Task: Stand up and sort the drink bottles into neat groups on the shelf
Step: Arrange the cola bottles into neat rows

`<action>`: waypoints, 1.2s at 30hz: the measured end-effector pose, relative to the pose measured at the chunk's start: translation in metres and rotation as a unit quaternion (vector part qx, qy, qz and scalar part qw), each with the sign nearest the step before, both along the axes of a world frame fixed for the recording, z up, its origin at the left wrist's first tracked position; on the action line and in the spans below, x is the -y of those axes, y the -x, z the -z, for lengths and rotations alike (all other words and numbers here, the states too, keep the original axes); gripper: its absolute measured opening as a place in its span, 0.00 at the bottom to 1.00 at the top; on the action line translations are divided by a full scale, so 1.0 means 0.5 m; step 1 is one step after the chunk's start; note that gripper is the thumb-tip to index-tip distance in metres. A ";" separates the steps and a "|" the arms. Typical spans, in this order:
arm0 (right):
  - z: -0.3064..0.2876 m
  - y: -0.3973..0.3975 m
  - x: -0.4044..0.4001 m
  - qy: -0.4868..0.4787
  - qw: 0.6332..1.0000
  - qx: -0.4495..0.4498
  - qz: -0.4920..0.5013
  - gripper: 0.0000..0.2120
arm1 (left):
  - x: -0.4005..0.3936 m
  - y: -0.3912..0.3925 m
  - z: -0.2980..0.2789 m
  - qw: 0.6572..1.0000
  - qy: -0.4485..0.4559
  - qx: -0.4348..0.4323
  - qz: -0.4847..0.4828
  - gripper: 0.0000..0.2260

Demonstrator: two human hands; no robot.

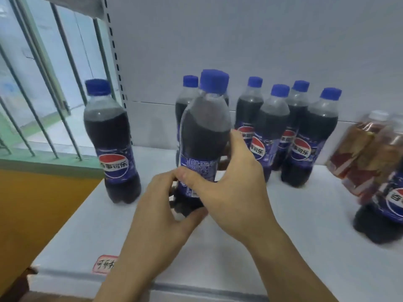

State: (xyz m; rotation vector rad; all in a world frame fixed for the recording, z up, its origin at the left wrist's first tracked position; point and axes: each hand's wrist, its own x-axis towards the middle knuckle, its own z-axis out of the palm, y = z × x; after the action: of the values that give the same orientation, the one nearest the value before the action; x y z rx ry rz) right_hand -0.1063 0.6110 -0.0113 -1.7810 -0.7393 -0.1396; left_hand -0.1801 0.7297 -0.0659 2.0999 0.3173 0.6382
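A blue-capped cola bottle (205, 127) stands upright at the middle of the white shelf (272, 225), its label turned away. My left hand (165, 205) grips its base from the left. My right hand (235, 177) wraps its lower body from the right, thumb across the label. One cola bottle (111, 140) stands alone at the left. Another (185, 99) stands behind the held one. Several more cola bottles (305, 136) cluster upright at the back right.
At the right edge stand blurred amber tea bottles (357, 147) with a white cap and another cola bottle (388, 205). A red price tag (104, 263) sits on the shelf's front lip. A barred window (39, 83) and a perforated shelf upright (115, 51) lie left.
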 end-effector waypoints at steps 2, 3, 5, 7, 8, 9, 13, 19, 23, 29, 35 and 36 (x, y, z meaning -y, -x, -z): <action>0.004 0.032 -0.053 0.010 0.999 0.007 -0.040 0.27 | -0.043 0.048 0.004 0.999 0.008 0.009 -0.047 0.27; 0.006 0.048 -0.079 0.013 0.998 0.014 -0.053 0.28 | -0.062 0.070 0.005 0.998 0.016 0.007 -0.062 0.27; 0.010 0.074 -0.126 0.020 0.997 0.027 -0.075 0.31 | -0.097 0.107 0.008 0.996 0.020 0.008 -0.082 0.26; 0.016 0.098 -0.168 0.030 0.996 0.029 -0.085 0.31 | -0.129 0.138 0.018 0.995 0.011 -0.007 -0.096 0.27; 0.019 0.108 -0.185 0.032 0.995 0.029 -0.090 0.31 | -0.145 0.151 0.024 0.995 0.011 -0.012 -0.102 0.27; 0.022 0.115 -0.200 0.033 0.994 0.030 -0.095 0.31 | -0.159 0.159 0.028 0.994 0.012 -0.015 -0.107 0.27; 0.033 0.129 -0.235 0.034 0.994 0.040 -0.092 0.32 | -0.190 0.171 0.033 0.994 0.021 -0.020 -0.105 0.25; 0.040 0.122 -0.242 0.033 0.994 0.024 -0.098 0.31 | -0.201 0.175 0.030 0.995 0.036 -0.021 -0.092 0.26; 0.046 0.116 -0.215 0.029 0.993 -0.015 -0.112 0.27 | -0.179 0.186 0.036 0.985 -0.006 0.067 -0.159 0.35; 0.036 0.062 -0.127 0.016 0.999 -0.033 -0.036 0.12 | -0.118 0.197 0.001 0.939 -0.187 0.258 -0.129 0.11; -0.042 -0.047 -0.027 0.057 0.998 0.022 0.030 0.08 | -0.018 0.052 -0.043 0.984 -0.135 0.110 -0.034 0.12; -0.062 -0.068 -0.016 0.061 0.997 0.034 0.033 0.09 | -0.010 0.020 -0.050 0.990 -0.103 0.085 -0.033 0.14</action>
State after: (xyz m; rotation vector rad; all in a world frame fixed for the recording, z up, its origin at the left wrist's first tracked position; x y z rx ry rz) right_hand -0.0724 0.6192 0.0198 -1.9265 -0.7524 -0.2043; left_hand -0.1902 0.7345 -0.0412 2.2199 0.2334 0.9163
